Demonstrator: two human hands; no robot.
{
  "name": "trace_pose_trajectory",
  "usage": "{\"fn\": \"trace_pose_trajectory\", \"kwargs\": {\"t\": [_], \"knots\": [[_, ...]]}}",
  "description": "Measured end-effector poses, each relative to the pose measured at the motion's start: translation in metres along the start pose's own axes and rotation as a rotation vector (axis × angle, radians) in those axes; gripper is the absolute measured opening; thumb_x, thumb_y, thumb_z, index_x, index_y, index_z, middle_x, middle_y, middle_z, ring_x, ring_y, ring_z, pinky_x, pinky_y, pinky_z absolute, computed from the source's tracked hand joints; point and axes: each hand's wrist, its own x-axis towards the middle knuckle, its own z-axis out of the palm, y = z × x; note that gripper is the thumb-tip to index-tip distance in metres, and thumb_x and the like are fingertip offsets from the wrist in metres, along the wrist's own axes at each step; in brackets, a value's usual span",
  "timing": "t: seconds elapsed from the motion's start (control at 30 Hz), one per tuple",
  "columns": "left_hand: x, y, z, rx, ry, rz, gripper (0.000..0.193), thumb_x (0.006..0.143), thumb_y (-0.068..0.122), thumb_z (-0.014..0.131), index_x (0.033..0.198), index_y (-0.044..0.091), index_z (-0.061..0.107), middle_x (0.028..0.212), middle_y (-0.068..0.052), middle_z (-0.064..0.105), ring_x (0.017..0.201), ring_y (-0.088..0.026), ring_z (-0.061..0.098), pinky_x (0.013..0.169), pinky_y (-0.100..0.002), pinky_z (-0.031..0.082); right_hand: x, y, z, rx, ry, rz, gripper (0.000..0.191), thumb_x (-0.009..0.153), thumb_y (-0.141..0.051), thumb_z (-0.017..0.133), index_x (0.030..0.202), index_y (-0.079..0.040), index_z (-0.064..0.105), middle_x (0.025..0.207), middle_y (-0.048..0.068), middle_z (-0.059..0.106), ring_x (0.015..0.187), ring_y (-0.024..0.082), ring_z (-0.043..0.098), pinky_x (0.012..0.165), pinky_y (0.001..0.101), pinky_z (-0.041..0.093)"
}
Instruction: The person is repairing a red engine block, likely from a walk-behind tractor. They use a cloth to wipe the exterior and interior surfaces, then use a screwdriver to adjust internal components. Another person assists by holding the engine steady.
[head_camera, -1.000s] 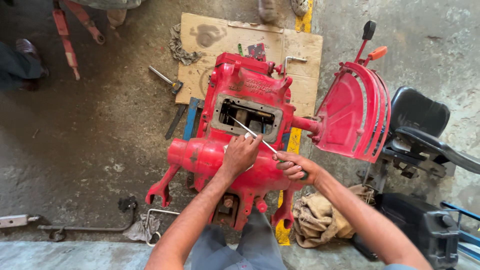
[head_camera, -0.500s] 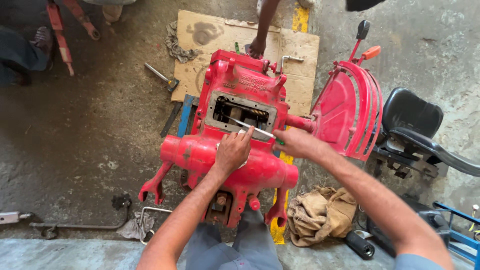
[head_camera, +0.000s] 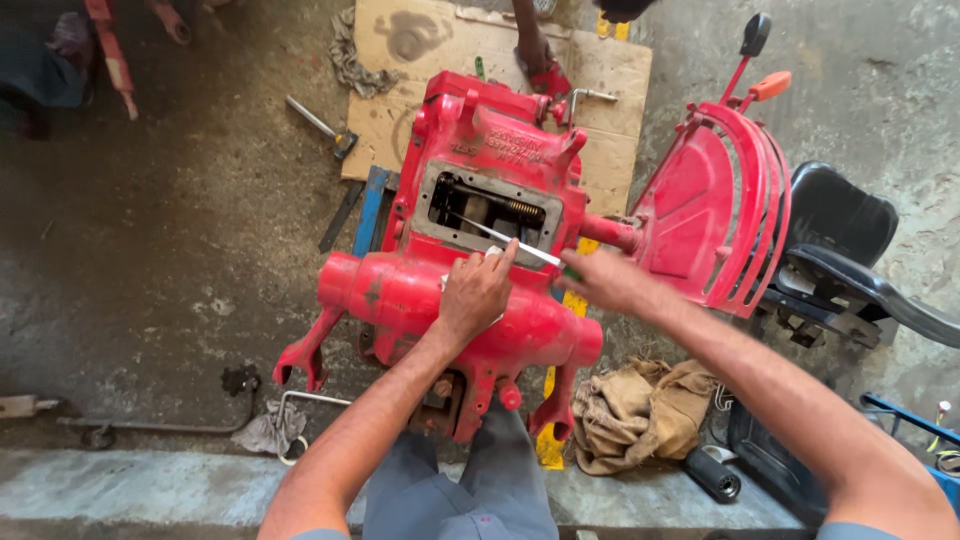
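A big red cast machine housing (head_camera: 470, 180) stands on the floor in front of me, with a rectangular opening on top showing a spring and shafts inside. My left hand (head_camera: 475, 290) rests on the housing's round front tube, pressing a small pale cloth by the opening's rim. My right hand (head_camera: 605, 280) grips the handle end of a long thin screwdriver (head_camera: 500, 237) whose shaft slants left into the opening. Another person's hand (head_camera: 535, 55) reaches to the housing's far end.
A red fender with levers (head_camera: 715, 215) and a black seat (head_camera: 850, 250) stand at right. Cardboard (head_camera: 610, 100) lies under the housing. A hammer (head_camera: 320, 125) lies at upper left, a burlap rag (head_camera: 640, 410) at lower right, and a bent rod (head_camera: 160, 420) at lower left.
My view has moved closer to the housing. My hands stay at the opening with the screwdriver. Another person's hand has come in at the far end.
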Motion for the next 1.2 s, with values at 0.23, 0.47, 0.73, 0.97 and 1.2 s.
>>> {"fn": "trace_pose_trajectory", "kwargs": {"t": [0.23, 0.47, 0.73, 0.97, 1.2], "knots": [[0.003, 0.008, 0.000, -0.072, 0.001, -0.028, 0.061, 0.087, 0.017, 0.065, 0.146, 0.005, 0.055, 0.094, -0.008, 0.064, 0.079, -0.026, 0.059, 0.068, -0.043, 0.045, 0.006, -0.029, 0.009, 0.518, -0.206, 0.285, 0.047, 0.091, -0.037, 0.067, 0.126, -0.008, 0.058, 0.085, 0.024, 0.071, 0.072, 0.041, 0.071, 0.062, 0.0515, 0.057], [0.001, 0.005, 0.002, -0.087, -0.025, -0.025, 0.054, 0.088, 0.017, 0.065, 0.141, 0.007, 0.058, 0.096, -0.006, 0.065, 0.082, -0.026, 0.060, 0.071, -0.042, 0.045, 0.017, 0.007, 0.029, 0.219, 0.228, -0.265, 0.039, 0.097, -0.036, 0.071, 0.124, -0.008, 0.066, 0.087, 0.013, 0.071, 0.070, 0.020, 0.072, 0.060, 0.0379, 0.053], [-0.014, -0.015, -0.013, -0.453, 0.116, -0.214, 0.087, 0.069, 0.026, 0.085, 0.145, 0.000, 0.048, 0.087, -0.011, 0.065, 0.077, -0.031, 0.060, 0.070, -0.047, 0.048, 0.047, -0.092, 0.047, 2.055, -0.318, 0.403, 0.008, 0.096, -0.016, 0.063, 0.093, -0.017, 0.056, 0.072, -0.004, 0.053, 0.049, 0.002, 0.045, 0.039, 0.0184, 0.034], [-0.042, -0.058, -0.042, -0.391, 0.237, -0.218, 0.073, 0.088, 0.023, 0.077, 0.151, 0.003, 0.046, 0.094, -0.006, 0.069, 0.079, -0.027, 0.064, 0.072, -0.043, 0.052, 0.076, -0.172, 0.055, 2.889, -0.341, 0.309, 0.012, 0.102, -0.010, 0.059, 0.091, -0.009, 0.056, 0.072, -0.004, 0.053, 0.055, 0.004, 0.051, 0.047, 0.0191, 0.042], [-0.043, -0.055, -0.033, -0.212, 0.268, -0.278, 0.042, 0.094, 0.013, 0.069, 0.135, 0.005, 0.060, 0.085, -0.008, 0.065, 0.076, -0.027, 0.064, 0.071, -0.044, 0.050, 0.125, -0.111, 0.001, 2.997, -0.493, -0.006, 0.019, 0.093, -0.005, 0.061, 0.077, -0.010, 0.054, 0.075, 0.001, 0.057, 0.060, 0.007, 0.060, 0.046, 0.0203, 0.051]]}}
